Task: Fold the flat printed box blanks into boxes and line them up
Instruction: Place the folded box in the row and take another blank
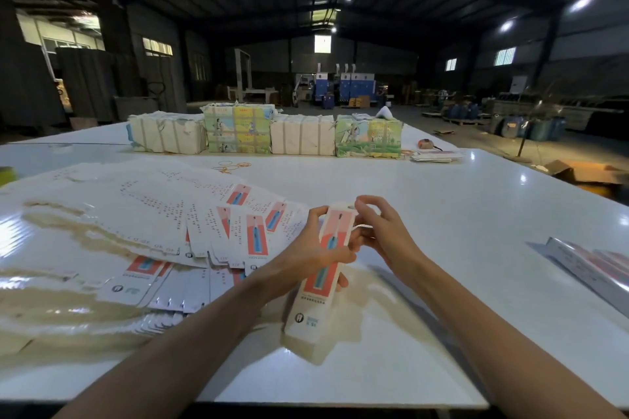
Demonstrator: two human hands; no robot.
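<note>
A long narrow printed box point(315, 296), white with a red and blue panel, stands tilted on the white table point(442, 214), its lower end on the surface. My left hand point(306, 257) grips it around the middle. My right hand point(381, 231) has curled fingers at the box's upper end, at the top flap. Flat printed box blanks point(163, 224) lie fanned out in a big heap to the left of my hands. Finished boxes point(599, 269) lie side by side at the right edge of the table.
Four strapped bundles point(265, 133) stand in a row at the table's far side, with rubber bands point(228, 167) and a small stack of blanks point(435, 156) near them. Brownish patches mark the table on the left. A warehouse floor lies beyond.
</note>
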